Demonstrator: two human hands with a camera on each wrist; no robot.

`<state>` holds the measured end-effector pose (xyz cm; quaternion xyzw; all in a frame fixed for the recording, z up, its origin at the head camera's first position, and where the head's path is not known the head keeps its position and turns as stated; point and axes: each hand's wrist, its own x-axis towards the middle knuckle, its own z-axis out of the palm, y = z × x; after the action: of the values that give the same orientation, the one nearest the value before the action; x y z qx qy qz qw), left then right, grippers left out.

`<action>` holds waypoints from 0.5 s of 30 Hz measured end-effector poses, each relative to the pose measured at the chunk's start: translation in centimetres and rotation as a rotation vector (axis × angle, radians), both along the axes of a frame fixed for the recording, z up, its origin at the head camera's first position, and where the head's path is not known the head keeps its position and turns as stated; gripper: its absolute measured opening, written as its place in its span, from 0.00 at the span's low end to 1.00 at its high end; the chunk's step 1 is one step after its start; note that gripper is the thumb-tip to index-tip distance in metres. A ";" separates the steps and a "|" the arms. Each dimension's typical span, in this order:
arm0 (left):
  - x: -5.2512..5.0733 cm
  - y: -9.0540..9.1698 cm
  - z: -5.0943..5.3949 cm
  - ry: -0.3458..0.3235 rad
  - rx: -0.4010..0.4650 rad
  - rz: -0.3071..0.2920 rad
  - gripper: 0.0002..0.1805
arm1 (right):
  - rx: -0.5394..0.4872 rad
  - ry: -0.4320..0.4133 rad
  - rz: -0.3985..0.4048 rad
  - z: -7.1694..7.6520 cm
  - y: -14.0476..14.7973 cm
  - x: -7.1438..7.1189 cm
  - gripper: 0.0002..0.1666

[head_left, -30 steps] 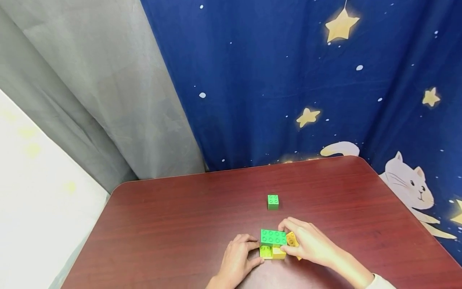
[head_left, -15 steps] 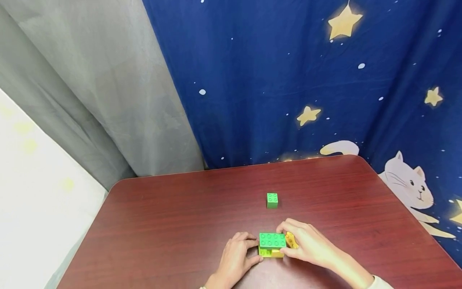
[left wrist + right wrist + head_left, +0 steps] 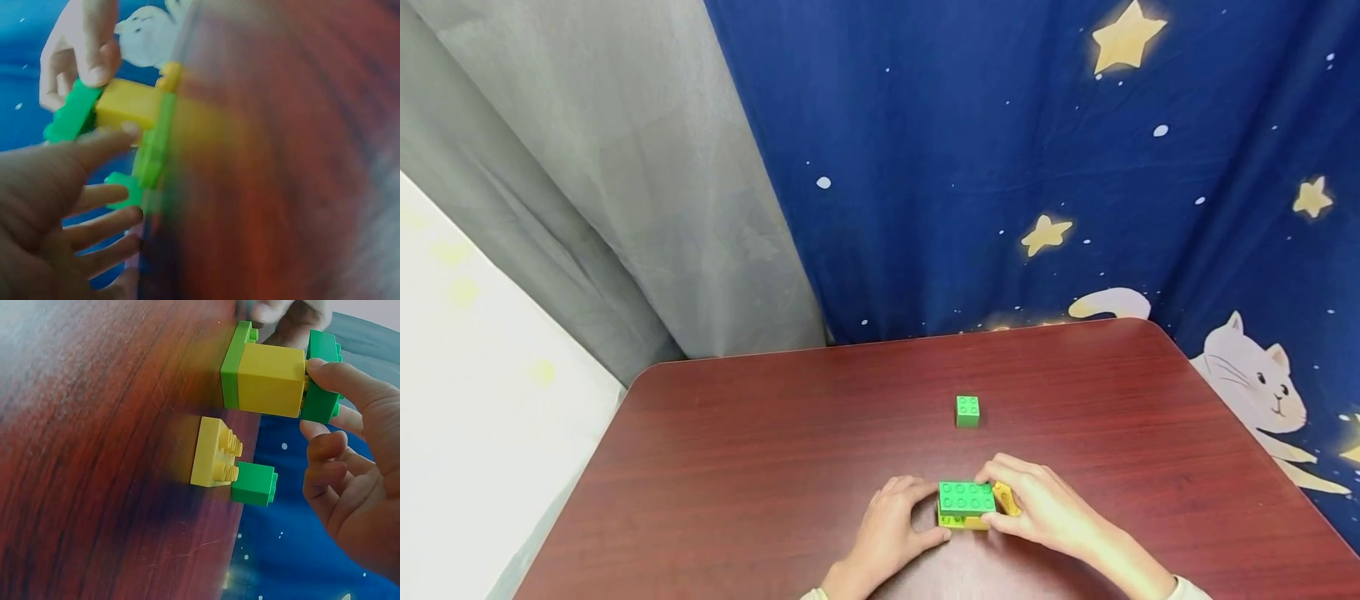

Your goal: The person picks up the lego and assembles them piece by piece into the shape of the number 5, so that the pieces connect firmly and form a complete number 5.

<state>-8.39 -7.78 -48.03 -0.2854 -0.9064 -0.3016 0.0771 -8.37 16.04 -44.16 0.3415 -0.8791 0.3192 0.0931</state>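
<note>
In the head view my right hand (image 3: 1048, 510) pinches a long green toy building brick (image 3: 967, 497) between thumb and fingers at its right end. Beneath it is a yellow brick (image 3: 272, 378), which stands on a lime green plate (image 3: 232, 375). The right wrist view shows yellow studs in a narrow gap under the green brick. My left hand (image 3: 889, 525) is at the left side of the stack, fingers fairly straight and thumb close to the plate's near corner; whether it touches cannot be told. The left wrist view is blurred.
A yellow-orange studded piece (image 3: 206, 456) lies on the table just right of the stack, partly behind my right hand in the head view. Farther back stands a small green brick (image 3: 967, 412). The red-brown table (image 3: 760, 450) ends at blue and grey curtains.
The long green brick has come slightly nearer and lower, covering more of the yellow brick and lime plate. My left hand's index finger has straightened. The head view has shifted a little.
</note>
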 end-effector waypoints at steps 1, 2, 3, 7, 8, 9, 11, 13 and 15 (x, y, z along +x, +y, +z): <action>0.0 -0.1 0.2 -0.018 0.044 -0.014 0.28 | -0.002 0.005 0.003 0.0 0.0 0.0 0.21; -0.1 -0.2 0.4 -0.033 0.095 -0.031 0.29 | -0.003 0.007 0.004 0.0 0.0 0.0 0.21; -0.2 -0.2 0.5 -0.047 0.148 -0.053 0.30 | -0.003 0.008 0.003 0.0 0.1 0.0 0.21; -0.6 -0.2 1.1 -0.054 0.302 -0.146 0.27 | -0.004 -0.003 -0.005 0.0 0.3 0.1 0.22; -0.6 -0.2 1.2 -0.056 0.322 -0.161 0.25 | -0.004 -0.007 -0.006 0.0 0.3 0.1 0.22; -0.6 -0.1 1.2 -0.058 0.337 -0.170 0.23 | -0.004 -0.010 -0.006 0.0 0.4 0.1 0.22; -0.6 -0.1 1.2 -0.055 0.347 -0.176 0.20 | -0.005 -0.013 0.002 0.0 0.4 0.1 0.22; -0.6 -0.1 1.2 -0.061 0.355 -0.168 0.18 | -0.006 -0.012 0.010 0.0 0.3 0.1 0.22; -0.6 -0.1 1.3 -0.067 0.359 -0.158 0.18 | -0.003 -0.008 0.013 0.1 0.2 0.0 0.22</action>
<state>-8.96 -7.86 -46.77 -0.3274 -0.8148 -0.4730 0.0728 -8.37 16.19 -44.08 0.3456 -0.8768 0.3224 0.0880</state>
